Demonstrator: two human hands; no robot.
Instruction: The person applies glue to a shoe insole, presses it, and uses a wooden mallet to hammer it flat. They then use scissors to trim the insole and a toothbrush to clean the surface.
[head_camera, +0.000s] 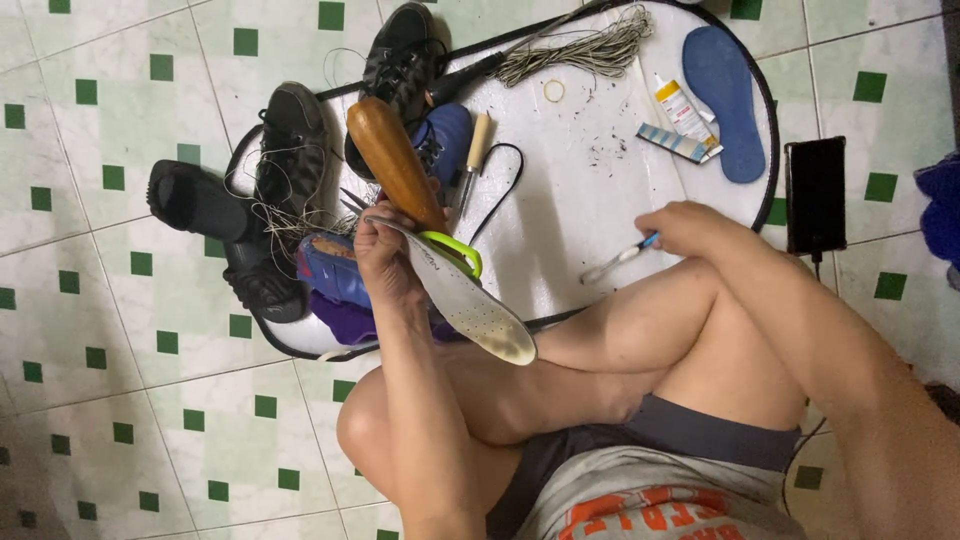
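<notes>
White and perforated, the insole (465, 297) in our left hand (385, 262) runs its long axis from the wooden handle (395, 160) down-right toward our knee, its grey underside curling. Left grip clenched on it; right hand (690, 228) pinches a small brush (615, 262) just right of the insole.

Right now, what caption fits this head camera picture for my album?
Left hand holds a white insole; right hand holds a toothbrush over a round white board with shoes.
</notes>
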